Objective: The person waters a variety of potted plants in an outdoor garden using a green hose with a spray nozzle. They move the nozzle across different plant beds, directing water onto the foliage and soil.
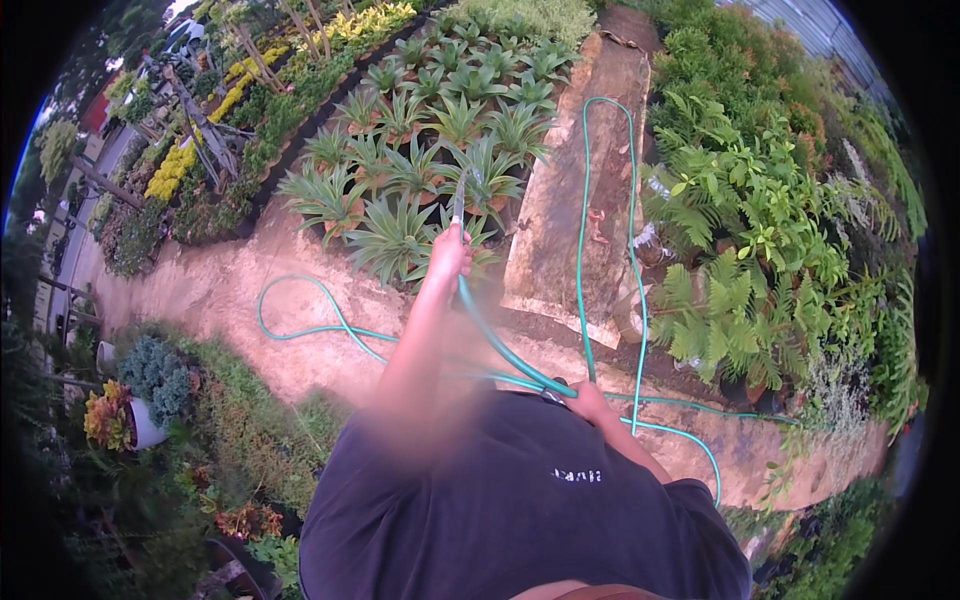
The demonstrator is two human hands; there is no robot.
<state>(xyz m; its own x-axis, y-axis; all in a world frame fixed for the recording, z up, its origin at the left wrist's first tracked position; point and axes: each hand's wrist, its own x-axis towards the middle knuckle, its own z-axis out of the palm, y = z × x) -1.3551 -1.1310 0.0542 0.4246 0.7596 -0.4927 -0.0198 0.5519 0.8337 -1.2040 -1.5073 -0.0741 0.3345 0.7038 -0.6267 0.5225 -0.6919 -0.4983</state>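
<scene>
Beyond the raised left hand [448, 255] spreads a bed of spiky, agave-like potted plants [430, 150], filling the ground ahead of it and running up toward the far rim of the view. To the right of both hands rises a bank of ferns and broad-leaved shrubs [760, 230], and between that bank and the spiky bed lies a pale stone path [575, 190]. Left of the left arm the bare earthen ground [210, 290] curves away, with rows of yellow-flowering plants [180, 165] well off to the far left. Below and left of the hands, close to the person's dark shirt [520, 500], stands a white pot of blue-grey foliage [155, 385].

A green garden hose [583, 230] loops over the ground on both sides: one coil lies left of the left arm, another long loop runs up the stone path and back down to the right of the right hand [590, 400].

The left hand, arm stretched forward, is closed in a fist round the hose just behind its nozzle [459, 200], which points at the spiky plants. The right hand sits low by the person's chest, fingers wrapped round a lower stretch of the same hose, feeding up toward the left hand.
</scene>
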